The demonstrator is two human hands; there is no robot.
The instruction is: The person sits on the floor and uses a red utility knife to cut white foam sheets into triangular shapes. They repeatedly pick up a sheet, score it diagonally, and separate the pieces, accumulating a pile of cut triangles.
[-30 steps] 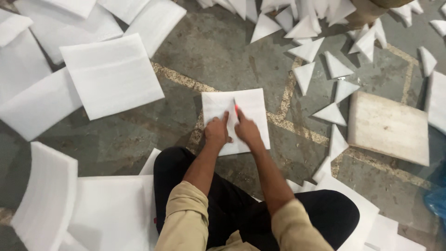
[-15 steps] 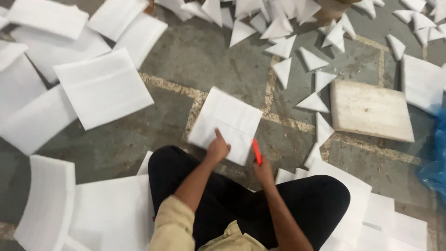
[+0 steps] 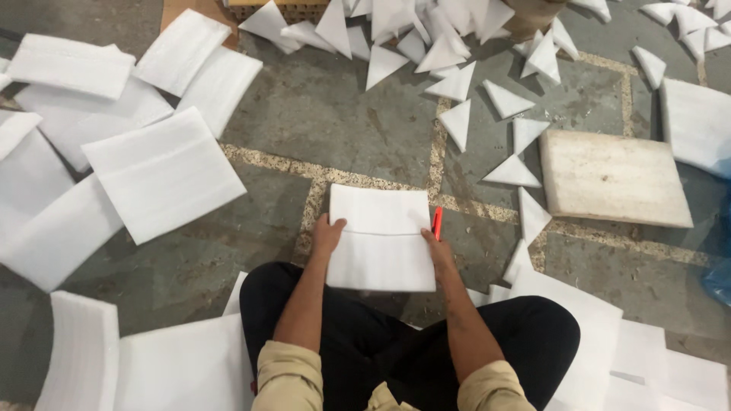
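A white square foam sheet (image 3: pixel 381 240) lies on the floor in front of my crossed legs, with a faint line across its upper part. My left hand (image 3: pixel 326 234) grips its left edge. My right hand (image 3: pixel 436 245) holds its right edge, and a thin red tool (image 3: pixel 437 221), perhaps a pen or cutter, sticks up from that hand's fingers. Both forearms reach forward from tan sleeves.
Large white foam sheets (image 3: pixel 161 173) lie scattered at the left and around my legs. Several white foam triangles (image 3: pixel 457 122) are strewn at the top and middle right. A pale square board (image 3: pixel 613 179) rests at the right. A blue bag edge (image 3: pixel 719 278) shows far right.
The foam sheet has been turned from a tilted position to sit square in front of me. Both hands shifted from its top and near corner to its left and right edges.
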